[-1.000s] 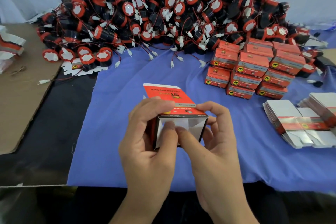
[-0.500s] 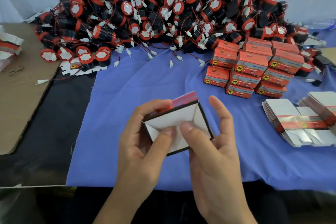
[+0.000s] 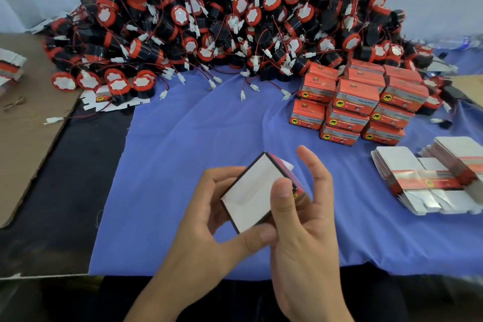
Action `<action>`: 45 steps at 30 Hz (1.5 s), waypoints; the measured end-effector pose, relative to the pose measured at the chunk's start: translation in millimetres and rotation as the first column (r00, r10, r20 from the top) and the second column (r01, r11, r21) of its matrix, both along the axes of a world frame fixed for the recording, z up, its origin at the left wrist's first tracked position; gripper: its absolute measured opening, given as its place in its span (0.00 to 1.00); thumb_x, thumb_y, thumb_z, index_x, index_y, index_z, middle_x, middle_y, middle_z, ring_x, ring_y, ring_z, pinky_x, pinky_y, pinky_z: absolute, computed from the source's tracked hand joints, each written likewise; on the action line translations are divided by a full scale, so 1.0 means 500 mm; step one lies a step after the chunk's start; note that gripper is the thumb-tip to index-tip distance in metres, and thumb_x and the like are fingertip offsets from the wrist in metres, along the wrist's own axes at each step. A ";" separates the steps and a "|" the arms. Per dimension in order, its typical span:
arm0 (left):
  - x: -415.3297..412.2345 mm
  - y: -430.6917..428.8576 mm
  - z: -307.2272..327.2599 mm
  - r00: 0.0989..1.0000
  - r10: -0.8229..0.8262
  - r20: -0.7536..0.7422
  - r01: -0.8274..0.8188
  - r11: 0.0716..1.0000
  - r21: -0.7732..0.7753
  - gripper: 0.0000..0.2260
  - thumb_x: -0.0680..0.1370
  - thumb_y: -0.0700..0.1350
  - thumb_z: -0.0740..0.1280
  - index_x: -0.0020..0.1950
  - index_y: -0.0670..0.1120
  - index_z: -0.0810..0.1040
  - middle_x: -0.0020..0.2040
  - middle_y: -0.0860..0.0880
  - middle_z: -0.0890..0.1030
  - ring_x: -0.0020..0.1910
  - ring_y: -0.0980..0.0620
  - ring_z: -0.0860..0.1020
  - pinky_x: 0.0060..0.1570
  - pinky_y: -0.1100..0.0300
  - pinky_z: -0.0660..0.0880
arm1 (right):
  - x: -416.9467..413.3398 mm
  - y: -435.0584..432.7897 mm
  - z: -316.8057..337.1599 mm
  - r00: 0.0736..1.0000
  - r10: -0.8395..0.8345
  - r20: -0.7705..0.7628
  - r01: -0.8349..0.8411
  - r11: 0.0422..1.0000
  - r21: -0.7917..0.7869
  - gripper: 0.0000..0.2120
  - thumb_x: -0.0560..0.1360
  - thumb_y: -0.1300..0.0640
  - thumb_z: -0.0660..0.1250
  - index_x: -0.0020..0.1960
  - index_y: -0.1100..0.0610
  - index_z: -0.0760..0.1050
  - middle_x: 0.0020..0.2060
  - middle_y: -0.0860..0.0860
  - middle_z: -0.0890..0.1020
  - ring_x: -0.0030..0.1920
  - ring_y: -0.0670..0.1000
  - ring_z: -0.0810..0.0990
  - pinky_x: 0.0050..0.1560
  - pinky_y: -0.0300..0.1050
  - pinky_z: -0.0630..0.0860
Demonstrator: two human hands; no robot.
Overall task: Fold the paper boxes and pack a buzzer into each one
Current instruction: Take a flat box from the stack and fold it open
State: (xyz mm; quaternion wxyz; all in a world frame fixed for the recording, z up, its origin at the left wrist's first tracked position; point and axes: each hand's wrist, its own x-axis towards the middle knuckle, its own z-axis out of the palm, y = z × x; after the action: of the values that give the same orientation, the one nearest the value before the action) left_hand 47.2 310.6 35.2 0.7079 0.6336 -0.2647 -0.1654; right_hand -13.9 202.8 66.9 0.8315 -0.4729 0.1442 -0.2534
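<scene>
Gripping one paper box (image 3: 251,198), the left hand (image 3: 206,217) and right hand (image 3: 303,232) show its closed white end. Beyond the grip lie uncountable buzzers (image 3: 235,21); to its right, about eleven closed boxes (image 3: 358,97) and two blank bundles (image 3: 418,180).

The buzzer pile (image 3: 235,21) is cut off at the top. The flat boxes (image 3: 431,180) are cut off on the right. The right hand (image 3: 300,230) hides part of the box (image 3: 251,191).

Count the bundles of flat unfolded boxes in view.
3. Near bundle and far bundle lie on the blue cloth at right; left bundle sits on the cardboard, cut off by the frame. Others may hide under the buzzer pile.
</scene>
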 end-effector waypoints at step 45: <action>0.089 -0.028 -0.198 0.817 -0.055 0.575 -0.507 0.406 0.760 0.45 0.74 0.77 0.42 0.83 0.53 0.59 0.84 0.50 0.55 0.84 0.50 0.40 0.82 0.51 0.41 | 0.057 -0.113 -0.239 0.957 -0.126 -0.263 -0.077 0.760 -0.645 0.25 0.72 0.69 0.62 0.58 0.43 0.78 0.56 0.44 0.85 0.59 0.47 0.84 0.57 0.37 0.80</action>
State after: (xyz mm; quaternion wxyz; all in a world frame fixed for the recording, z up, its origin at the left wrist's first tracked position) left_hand 91.8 296.4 -63.7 0.1819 0.9578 -0.2226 -0.0007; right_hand 14.8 146.2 -52.3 0.5823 -0.7611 0.1742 -0.2264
